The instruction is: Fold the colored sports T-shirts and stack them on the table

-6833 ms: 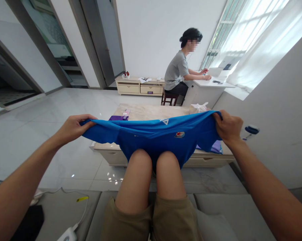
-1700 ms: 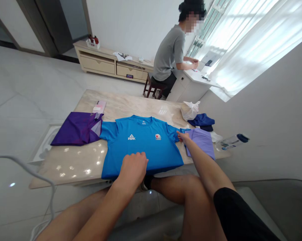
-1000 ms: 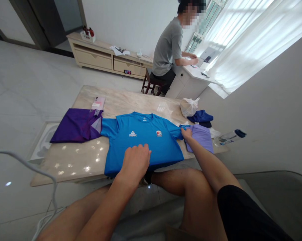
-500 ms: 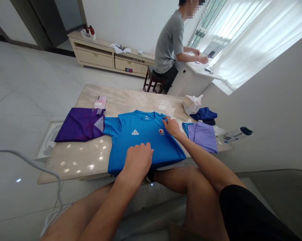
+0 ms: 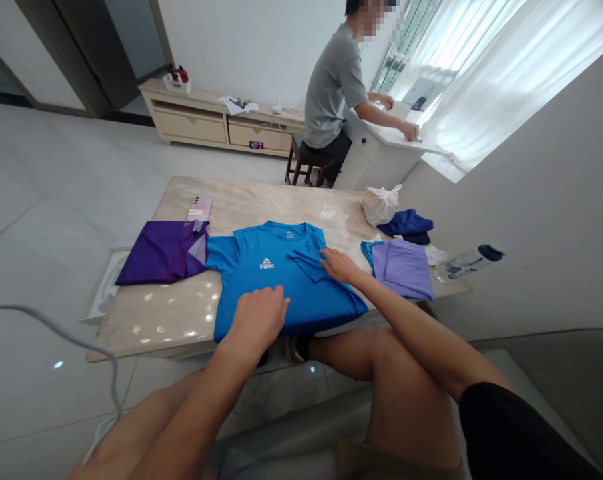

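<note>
A blue T-shirt (image 5: 254,287) with a white chest logo lies front up before me. Its right-side sleeve (image 5: 309,261) is folded inward over the chest; the sleeve on the other side points outward. My right hand (image 5: 341,267) touches the folded sleeve, fingers stretched out over its edge. Over the lower part of the shirt is my left hand (image 5: 261,312), its fingers curled down and closed. Whatever those fingers hold, if anything, is hidden behind the back of the hand.
Folded purple cloth (image 5: 156,253) and a pink phone (image 5: 200,209) lie left on the marble table (image 5: 261,193). To the right are lilac folded cloth (image 5: 404,270), navy cloth (image 5: 406,223), a white plastic bag (image 5: 381,203) and a clear bottle (image 5: 464,265). A person (image 5: 331,87) sits beyond.
The right-side sleeve has been folded inward, covering the round chest badge. My right hand moved down with it. My left hand shifted slightly left.
</note>
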{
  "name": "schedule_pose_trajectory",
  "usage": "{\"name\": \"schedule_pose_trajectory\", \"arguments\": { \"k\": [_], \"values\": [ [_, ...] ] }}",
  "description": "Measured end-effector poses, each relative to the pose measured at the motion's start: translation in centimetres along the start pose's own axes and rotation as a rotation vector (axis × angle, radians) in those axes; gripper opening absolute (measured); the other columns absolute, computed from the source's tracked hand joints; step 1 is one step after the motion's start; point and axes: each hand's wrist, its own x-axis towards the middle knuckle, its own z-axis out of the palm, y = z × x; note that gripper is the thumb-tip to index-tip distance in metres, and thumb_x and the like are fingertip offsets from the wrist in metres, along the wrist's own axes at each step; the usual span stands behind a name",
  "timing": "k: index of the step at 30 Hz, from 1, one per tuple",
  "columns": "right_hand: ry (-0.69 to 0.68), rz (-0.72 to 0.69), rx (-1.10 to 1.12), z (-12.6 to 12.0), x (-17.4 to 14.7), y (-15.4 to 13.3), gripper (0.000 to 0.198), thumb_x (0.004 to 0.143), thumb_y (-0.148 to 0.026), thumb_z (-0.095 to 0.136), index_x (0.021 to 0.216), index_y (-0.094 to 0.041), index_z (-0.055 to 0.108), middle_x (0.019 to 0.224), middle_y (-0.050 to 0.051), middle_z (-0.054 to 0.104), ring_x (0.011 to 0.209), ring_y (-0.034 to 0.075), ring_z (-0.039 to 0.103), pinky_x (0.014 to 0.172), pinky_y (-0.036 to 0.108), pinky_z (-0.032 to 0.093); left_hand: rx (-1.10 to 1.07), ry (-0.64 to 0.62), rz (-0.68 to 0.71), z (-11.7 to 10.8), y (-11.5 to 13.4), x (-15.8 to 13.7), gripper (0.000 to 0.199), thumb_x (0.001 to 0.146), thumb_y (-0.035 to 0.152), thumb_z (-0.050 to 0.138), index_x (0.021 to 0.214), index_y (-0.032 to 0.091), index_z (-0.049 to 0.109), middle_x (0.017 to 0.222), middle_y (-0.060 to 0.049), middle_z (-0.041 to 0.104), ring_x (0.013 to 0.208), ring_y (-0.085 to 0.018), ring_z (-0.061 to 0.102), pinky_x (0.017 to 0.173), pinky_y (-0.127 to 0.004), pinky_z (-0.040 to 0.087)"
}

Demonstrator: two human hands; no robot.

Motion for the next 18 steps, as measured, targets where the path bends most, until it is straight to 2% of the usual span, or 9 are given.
{"name": "schedule_pose_trajectory", "arguments": {
  "k": [2,4,7,9,11,13,15,18],
  "values": [
    [-0.094,-0.048,-0.075,1.8,-0.8,0.5,0.061,0.112,-0.041,0.052,0.164,-0.010,0.051,0.176,0.019,0.040,0.164,0.033,0.038,0.135,0.045,0.030,0.018,-0.013,0.004,0.0,0.4,0.0,0.039,0.115,0.038,0.041,0.127,0.015,0.070,0.119,-0.020,0.079,0.110,-0.037,0.077,0.084,-0.041,0.056],
    [-0.140,0.015,-0.151,2.7,-1.1,1.1,0.067,0.113,-0.050,0.045,0.168,-0.011,0.045,0.180,0.018,0.032,0.167,0.034,0.031,0.136,0.050,0.026,0.032,-0.022,0.004,0.0,0.8,0.0,0.039,0.115,0.038,0.041,0.129,0.015,0.070,0.120,-0.020,0.079,0.112,-0.037,0.077,0.085,-0.041,0.056],
    [-0.073,0.161,-0.212,2.4,-1.0,2.4,0.066,0.116,-0.055,0.028,0.157,-0.013,0.059,0.170,0.019,0.050,0.157,0.037,0.047,0.131,0.055,0.033,0.041,-0.034,0.010,0.0,1.2,0.1,0.039,0.115,0.037,0.041,0.129,0.015,0.069,0.120,-0.020,0.078,0.111,-0.037,0.077,0.084,-0.041,0.057],
    [0.040,0.188,-0.208,1.8,-0.7,3.2,0.066,0.116,-0.050,0.020,0.150,-0.013,0.064,0.161,0.021,0.060,0.149,0.035,0.056,0.127,0.051,0.038,0.039,-0.036,0.018,0.0,1.4,0.3,0.038,0.115,0.036,0.042,0.129,0.014,0.070,0.119,-0.020,0.078,0.111,-0.037,0.077,0.084,-0.041,0.057],
    [0.135,0.170,-0.209,1.7,-0.2,3.8,0.064,0.116,-0.043,0.021,0.154,-0.010,0.060,0.164,0.022,0.056,0.152,0.034,0.052,0.128,0.047,0.037,0.033,-0.028,0.027,0.0,1.7,0.4,0.038,0.115,0.036,0.042,0.129,0.014,0.070,0.119,-0.020,0.078,0.110,-0.037,0.077,0.084,-0.041,0.057],
    [0.146,0.158,-0.215,2.2,0.5,3.9,0.065,0.115,-0.043,0.026,0.163,-0.006,0.051,0.174,0.022,0.042,0.162,0.034,0.039,0.132,0.048,0.030,0.026,-0.021,0.038,0.0,1.9,0.5,0.039,0.115,0.036,0.041,0.131,0.015,0.070,0.119,-0.020,0.079,0.110,-0.037,0.078,0.084,-0.041,0.057],
    [0.064,0.110,-0.200,3.0,1.2,3.7,0.069,0.114,-0.047,0.030,0.169,-0.006,0.043,0.179,0.020,0.034,0.167,0.034,0.029,0.135,0.051,0.024,0.019,-0.022,0.050,0.1,2.0,0.6,0.038,0.115,0.035,0.041,0.132,0.015,0.069,0.120,-0.019,0.079,0.110,-0.037,0.078,0.084,-0.041,0.057],
    [-0.053,-0.121,-0.163,3.8,2.0,2.7,0.068,0.114,-0.049,0.034,0.171,-0.013,0.043,0.180,0.015,0.034,0.169,0.032,0.026,0.137,0.052,0.020,0.005,-0.037,0.061,0.3,2.0,0.7,0.038,0.115,0.036,0.042,0.132,0.015,0.069,0.119,-0.019,0.079,0.109,-0.036,0.078,0.085,-0.040,0.057]
  ]
}}
